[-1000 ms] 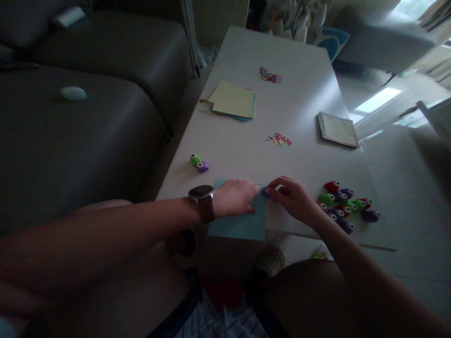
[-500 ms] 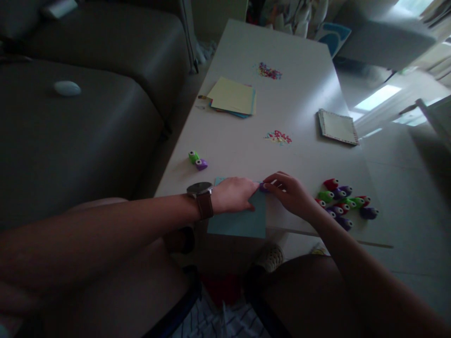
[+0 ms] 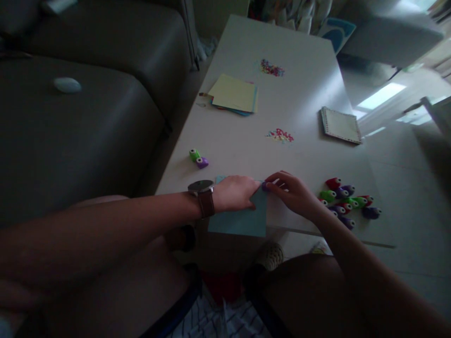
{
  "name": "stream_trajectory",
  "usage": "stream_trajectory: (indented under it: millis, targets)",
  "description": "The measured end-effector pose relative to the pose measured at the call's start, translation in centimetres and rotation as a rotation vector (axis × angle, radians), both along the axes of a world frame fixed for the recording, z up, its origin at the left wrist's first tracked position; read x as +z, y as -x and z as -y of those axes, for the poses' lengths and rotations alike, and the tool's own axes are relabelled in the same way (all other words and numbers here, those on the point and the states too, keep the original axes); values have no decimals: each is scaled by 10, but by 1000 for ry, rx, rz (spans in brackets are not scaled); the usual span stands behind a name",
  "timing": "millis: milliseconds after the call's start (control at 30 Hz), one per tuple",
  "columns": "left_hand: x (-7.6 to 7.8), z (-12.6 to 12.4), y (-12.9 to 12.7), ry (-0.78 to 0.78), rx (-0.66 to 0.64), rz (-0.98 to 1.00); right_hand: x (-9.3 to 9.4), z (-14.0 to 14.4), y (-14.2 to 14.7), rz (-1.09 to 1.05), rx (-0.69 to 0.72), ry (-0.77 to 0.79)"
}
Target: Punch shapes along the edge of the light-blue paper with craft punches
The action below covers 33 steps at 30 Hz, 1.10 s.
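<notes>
A light blue paper sheet (image 3: pixel 243 219) lies at the near edge of the white table (image 3: pixel 303 103), its front part hanging over the edge. My left hand (image 3: pixel 235 193), with a brown-strapped watch on the wrist, rests flat on the sheet and pins it down. My right hand (image 3: pixel 293 192) pinches a small purple paper punch (image 3: pixel 264 186) at the sheet's far right corner, fingertips close to my left hand's fingers.
A cluster of several small red, green and purple punches (image 3: pixel 347 203) sits right of my right hand. A green and a purple punch (image 3: pixel 198 158) lie to the left. Farther off are a coloured paper stack (image 3: pixel 234 95), two confetti piles (image 3: pixel 279 135), a bordered card (image 3: pixel 340 125). A dark sofa (image 3: pixel 81 108) runs along the left.
Both hands have stayed on the blue sheet. My right hand's fingers have curled tighter over the purple punch at the sheet's corner; the view shifted slightly.
</notes>
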<state>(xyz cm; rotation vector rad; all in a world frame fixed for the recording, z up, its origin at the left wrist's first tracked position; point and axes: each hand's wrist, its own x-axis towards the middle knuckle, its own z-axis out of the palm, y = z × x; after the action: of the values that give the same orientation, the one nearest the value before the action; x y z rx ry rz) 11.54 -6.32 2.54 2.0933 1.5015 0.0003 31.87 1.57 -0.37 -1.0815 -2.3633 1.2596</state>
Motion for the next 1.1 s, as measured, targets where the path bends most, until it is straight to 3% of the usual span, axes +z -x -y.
stream_trajectory:
  millis: [500, 767, 967, 1100]
  targets:
    - [-3, -2, 0, 9, -2, -3, -7, -1, 5, -37, -20, -4]
    - [-6, -19, 1, 114, 35, 74, -4, -17, 12, 40, -97, 221]
    - [-13, -28, -4, 56, 108, -32, -4, -24, 19, 143, -107, 204]
    - [-13, -38, -6, 115, 149, -30, -1, -23, 21, 161, -85, 179]
